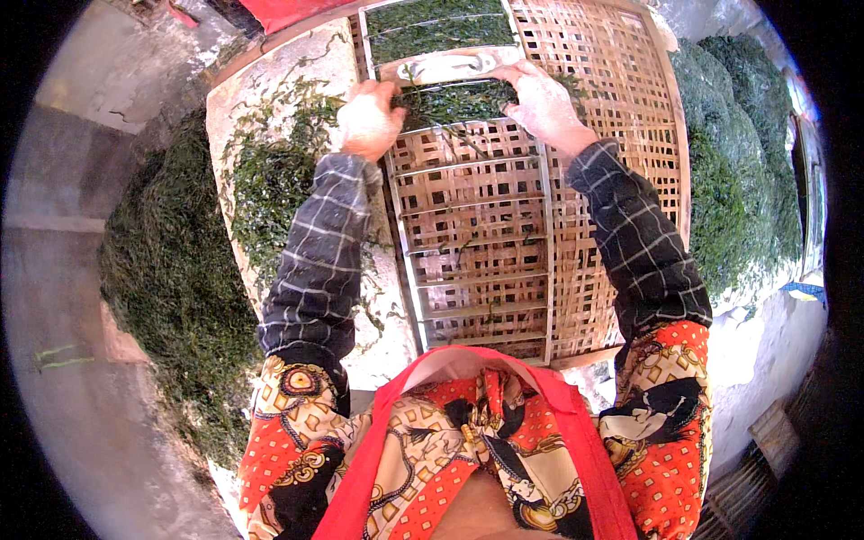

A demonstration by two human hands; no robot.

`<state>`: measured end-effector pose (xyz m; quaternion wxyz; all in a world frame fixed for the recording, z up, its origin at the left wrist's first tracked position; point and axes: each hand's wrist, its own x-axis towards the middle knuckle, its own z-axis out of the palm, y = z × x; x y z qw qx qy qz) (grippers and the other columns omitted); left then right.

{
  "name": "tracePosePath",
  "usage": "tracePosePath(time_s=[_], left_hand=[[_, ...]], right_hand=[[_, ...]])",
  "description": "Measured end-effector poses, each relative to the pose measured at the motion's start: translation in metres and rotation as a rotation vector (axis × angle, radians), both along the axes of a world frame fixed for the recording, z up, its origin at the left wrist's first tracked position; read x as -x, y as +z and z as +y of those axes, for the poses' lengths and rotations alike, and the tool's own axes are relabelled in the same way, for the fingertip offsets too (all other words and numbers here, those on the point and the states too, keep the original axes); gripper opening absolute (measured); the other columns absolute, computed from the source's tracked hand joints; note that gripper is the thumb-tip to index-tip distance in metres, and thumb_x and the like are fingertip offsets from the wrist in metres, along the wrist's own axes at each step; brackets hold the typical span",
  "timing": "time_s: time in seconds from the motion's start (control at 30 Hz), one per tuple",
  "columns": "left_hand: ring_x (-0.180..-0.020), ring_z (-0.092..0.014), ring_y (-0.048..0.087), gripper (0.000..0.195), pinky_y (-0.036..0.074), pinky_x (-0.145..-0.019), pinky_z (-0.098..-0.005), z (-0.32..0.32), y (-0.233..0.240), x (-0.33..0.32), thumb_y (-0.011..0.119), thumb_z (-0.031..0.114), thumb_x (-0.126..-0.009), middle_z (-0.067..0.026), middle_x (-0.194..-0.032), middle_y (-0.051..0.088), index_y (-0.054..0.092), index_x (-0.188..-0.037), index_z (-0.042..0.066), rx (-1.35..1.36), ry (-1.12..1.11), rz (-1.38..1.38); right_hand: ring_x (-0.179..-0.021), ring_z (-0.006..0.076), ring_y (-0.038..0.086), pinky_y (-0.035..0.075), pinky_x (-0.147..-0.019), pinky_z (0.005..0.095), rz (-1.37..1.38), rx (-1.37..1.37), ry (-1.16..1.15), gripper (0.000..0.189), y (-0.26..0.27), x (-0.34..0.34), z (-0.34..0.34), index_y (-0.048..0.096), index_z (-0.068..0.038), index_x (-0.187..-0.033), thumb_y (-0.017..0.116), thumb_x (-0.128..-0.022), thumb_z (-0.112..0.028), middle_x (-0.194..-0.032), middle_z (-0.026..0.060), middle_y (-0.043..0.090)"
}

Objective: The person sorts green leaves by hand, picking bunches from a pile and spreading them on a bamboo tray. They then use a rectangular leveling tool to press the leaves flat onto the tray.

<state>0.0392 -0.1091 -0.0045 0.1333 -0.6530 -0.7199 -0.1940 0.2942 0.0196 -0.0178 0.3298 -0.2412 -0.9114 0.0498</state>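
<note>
A slatted metal frame (pixel 550 270) lies over a woven bamboo screen (pixel 607 88). Its far sections hold dark green leafy strands (pixel 442 30); its near sections show mostly bare weave. Across the frame rests a light flat bar with a pale handle (pixel 445 66). My left hand (pixel 370 120) is at the bar's left end, fingers curled by the strands just below it. My right hand (pixel 543 104) is at the bar's right end, fingers on it and thumb lower down. Whether the left fingers grip the bar is unclear.
A pale board (pixel 331 54) with loose green strands (pixel 270 182) lies left of the frame. A large dark green heap (pixel 175 270) lies farther left, and more heaps (pixel 736 182) lie right of the screen. Something red (pixel 290 10) is at the top edge.
</note>
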Motion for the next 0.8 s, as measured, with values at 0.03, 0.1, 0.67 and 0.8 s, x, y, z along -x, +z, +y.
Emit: tracePosePath(time_s=[0.03,0.1,0.67,0.8], left_hand=[[-0.1,-0.034,0.054,0.031,0.047,-0.085,-0.0441,-0.003,0.003,0.001,0.069,0.014,-0.07,-0.0143,-0.103,0.058,0.062,-0.1,0.008,-0.026,0.012,-0.034],[-0.11,-0.035,0.049,0.038,0.04,-0.094,-0.048,-0.003,0.006,-0.004,0.07,0.012,-0.069,-0.0159,-0.116,0.054,0.062,-0.106,0.011,-0.069,-0.127,-0.054],[-0.112,-0.031,0.049,0.027,0.035,-0.097,-0.0445,0.022,-0.018,0.002,0.075,0.013,-0.069,-0.0094,-0.116,0.056,0.066,-0.093,0.009,-0.259,-0.123,-0.026],[-0.125,-0.031,0.041,0.03,0.027,-0.106,-0.0534,0.0,-0.007,0.006,0.071,0.014,-0.074,-0.0109,-0.129,0.049,0.066,-0.105,0.013,-0.175,-0.285,0.026]], right_hand=[[-0.097,0.0295,0.059,0.05,-0.085,0.0394,0.041,0.019,-0.008,0.036,0.004,-0.002,-0.002,0.061,-0.01,-0.107,0.069,-0.072,-0.006,-0.104,0.01,0.055],[-0.098,0.0302,0.059,0.05,-0.084,0.0398,-0.061,0.015,-0.031,0.033,-0.001,-0.006,0.001,0.061,-0.013,-0.106,0.068,-0.073,-0.008,-0.103,0.0093,0.058],[-0.108,0.0279,0.056,0.049,-0.091,0.0372,-0.133,-0.093,-0.025,0.048,0.001,-0.019,-0.016,0.056,-0.01,-0.119,0.069,-0.073,-0.008,-0.11,0.0106,0.056],[-0.101,0.0233,0.058,0.053,-0.084,0.0331,-0.163,-0.191,0.053,0.048,0.002,-0.009,-0.03,0.056,-0.01,-0.121,0.067,-0.074,-0.006,-0.108,0.0101,0.054]])
